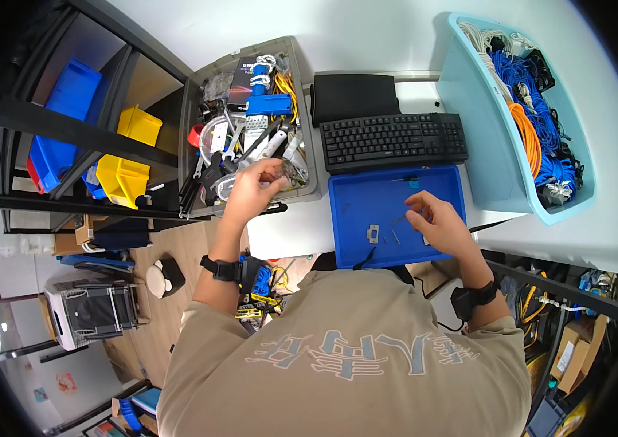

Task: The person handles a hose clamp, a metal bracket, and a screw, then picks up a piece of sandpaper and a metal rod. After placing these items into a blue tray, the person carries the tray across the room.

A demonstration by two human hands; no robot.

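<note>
My left hand (257, 188) is over the near right corner of a grey plastic bin (310, 164) full of tools and hardware. Its curled fingers are at a clear plastic bag (293, 172); whether they grip it I cannot tell. My right hand (439, 223) hovers above a shallow blue tray (352, 210), thumb and fingers bent. A thin metal piece (398, 220) shows by its fingertips, held or lying beneath. In the tray lie a metal strike plate (373, 234), a long screw (396, 237) and a small teal-marked item (413, 183).
A black keyboard (393, 142) sits behind the tray, with a black flat case (355, 98) beyond. At right stands a light-blue tub (484, 136) of coiled cables. A black rack (85, 128) holding yellow bins (123, 177) and blue bins (71, 93) borders the left.
</note>
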